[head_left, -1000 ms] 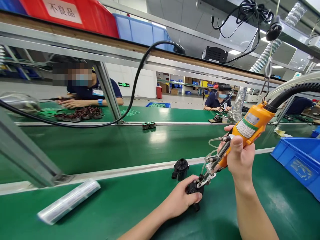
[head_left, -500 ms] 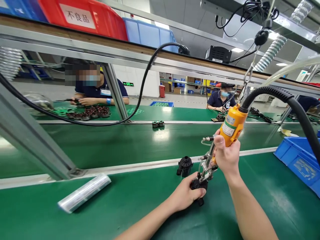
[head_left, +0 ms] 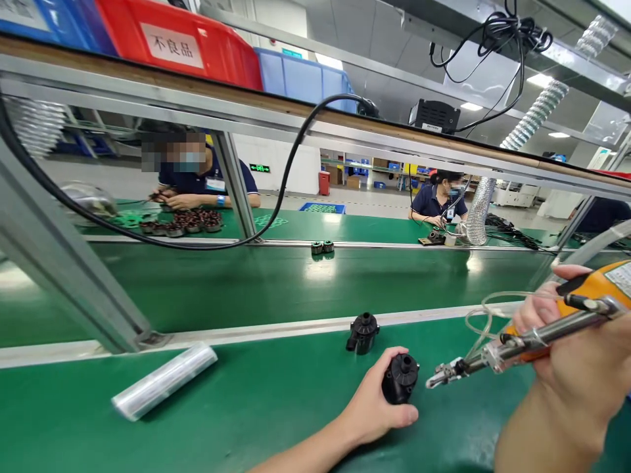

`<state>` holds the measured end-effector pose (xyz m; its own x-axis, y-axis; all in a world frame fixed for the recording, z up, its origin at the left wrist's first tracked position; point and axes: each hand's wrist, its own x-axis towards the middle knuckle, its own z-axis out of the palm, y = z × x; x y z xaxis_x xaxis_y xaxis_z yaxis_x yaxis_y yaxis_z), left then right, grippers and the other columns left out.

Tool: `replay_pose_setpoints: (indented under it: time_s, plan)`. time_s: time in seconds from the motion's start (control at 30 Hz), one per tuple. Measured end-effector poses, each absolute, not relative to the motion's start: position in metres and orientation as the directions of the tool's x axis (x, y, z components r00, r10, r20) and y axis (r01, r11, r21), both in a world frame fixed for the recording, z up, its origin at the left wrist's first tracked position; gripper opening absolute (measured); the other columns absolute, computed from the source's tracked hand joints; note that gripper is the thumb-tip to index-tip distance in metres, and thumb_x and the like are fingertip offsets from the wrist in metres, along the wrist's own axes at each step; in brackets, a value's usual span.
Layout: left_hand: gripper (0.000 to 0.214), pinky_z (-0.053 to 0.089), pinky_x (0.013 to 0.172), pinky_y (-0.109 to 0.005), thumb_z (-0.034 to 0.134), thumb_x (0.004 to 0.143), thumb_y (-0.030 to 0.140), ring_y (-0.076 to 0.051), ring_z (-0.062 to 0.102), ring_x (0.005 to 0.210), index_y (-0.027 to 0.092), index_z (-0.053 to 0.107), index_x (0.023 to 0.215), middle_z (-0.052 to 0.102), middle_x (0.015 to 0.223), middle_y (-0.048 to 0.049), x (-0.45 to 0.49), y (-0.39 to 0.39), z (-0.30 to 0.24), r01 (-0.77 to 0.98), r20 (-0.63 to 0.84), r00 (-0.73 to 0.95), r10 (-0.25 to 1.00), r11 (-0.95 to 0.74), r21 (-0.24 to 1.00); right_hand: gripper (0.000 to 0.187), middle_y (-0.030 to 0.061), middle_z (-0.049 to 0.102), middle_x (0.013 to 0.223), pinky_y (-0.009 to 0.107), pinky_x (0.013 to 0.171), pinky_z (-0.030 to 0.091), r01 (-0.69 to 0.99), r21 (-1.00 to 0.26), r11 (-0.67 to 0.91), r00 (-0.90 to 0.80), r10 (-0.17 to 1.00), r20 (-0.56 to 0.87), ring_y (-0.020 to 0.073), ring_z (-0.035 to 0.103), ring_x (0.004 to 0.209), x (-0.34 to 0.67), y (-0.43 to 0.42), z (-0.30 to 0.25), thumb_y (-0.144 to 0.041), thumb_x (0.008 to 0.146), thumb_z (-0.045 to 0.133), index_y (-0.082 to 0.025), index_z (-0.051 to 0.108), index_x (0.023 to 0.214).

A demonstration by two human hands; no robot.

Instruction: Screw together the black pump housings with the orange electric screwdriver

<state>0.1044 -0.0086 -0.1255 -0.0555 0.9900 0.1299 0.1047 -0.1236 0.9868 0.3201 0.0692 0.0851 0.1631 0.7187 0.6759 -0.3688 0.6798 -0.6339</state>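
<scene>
My left hand curls closed around a black pump housing at the green bench. My right hand, fisted on the orange driver, sits to its right, with the driver's long axis pointing left and its tip just short of the housing.

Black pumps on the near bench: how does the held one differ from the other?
The held pump is gripped by the left hand; the free pump lies untouched. The held pump sits nearer the camera, beside the tip of the driver in the right hand; the free pump sits further back by the rail. Both are black and look alike.
</scene>
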Motion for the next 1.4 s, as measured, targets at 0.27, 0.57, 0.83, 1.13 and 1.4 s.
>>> replay_pose_setpoints:
  time_s: [0.27,0.57,0.83,1.13,1.4]
  plan:
    - [0.084,0.045,0.109,-0.044,0.093,0.062,0.041,-0.032,0.061,0.115,0.021,0.057,0.136,0.068,0.123,-0.0074,0.110,0.000,-0.132,0.041,0.222,-0.020,0.975,-0.221,0.974,0.079,-0.0052,0.050,0.071,0.022,0.038,0.039,-0.569,-0.673,0.473,-0.086,0.780,0.620,0.0093,0.046,0.044,0.263,0.056,0.068,-0.091,0.069,0.070,-0.024,0.058,0.110]
    - [0.080,0.046,0.109,-0.047,0.093,0.063,0.047,-0.037,0.058,0.123,0.018,0.061,0.130,0.066,0.134,-0.0126,0.113,-0.001,-0.111,0.054,0.286,-0.035,0.957,-0.284,0.957,0.064,-0.0053,0.049,0.066,0.020,0.035,0.037,-0.553,-0.685,0.474,-0.182,0.734,0.654,0.0067,0.039,0.040,0.239,0.064,0.053,-0.071,0.081,0.078,-0.021,0.060,0.115]
    - [0.080,0.047,0.107,-0.046,0.095,0.062,0.045,-0.033,0.063,0.110,0.018,0.062,0.131,0.073,0.115,-0.0075,0.112,0.000,-0.122,0.087,0.204,-0.023,0.979,-0.201,0.976,0.069,-0.0052,0.047,0.065,0.022,0.036,0.040,-0.493,-0.687,0.534,-0.124,0.739,0.663,0.0092,0.044,0.040,0.241,0.072,0.048,-0.080,0.082,0.069,-0.018,0.061,0.111]
    - [0.090,0.034,0.122,-0.053,0.093,0.066,0.052,-0.041,0.053,0.134,0.018,0.061,0.142,0.068,0.133,-0.0126,0.112,0.005,-0.118,0.059,0.347,-0.001,0.938,-0.347,0.936,0.057,-0.0051,0.051,0.062,0.022,0.040,0.042,-0.427,-0.692,0.582,-0.180,0.695,0.696,0.0100,0.048,0.042,0.234,0.056,0.057,-0.070,0.086,0.074,-0.020,0.059,0.108]
    - [0.092,0.038,0.120,-0.057,0.092,0.068,0.045,-0.044,0.050,0.139,0.016,0.057,0.148,0.067,0.137,-0.0157,0.112,0.007,-0.120,0.090,0.299,0.022,0.954,-0.300,0.950,0.051,-0.0061,0.051,0.063,0.022,0.044,0.041,-0.432,-0.744,0.509,-0.275,0.711,0.647,0.0092,0.046,0.047,0.206,0.050,0.043,-0.056,0.079,0.087,-0.018,0.059,0.101]
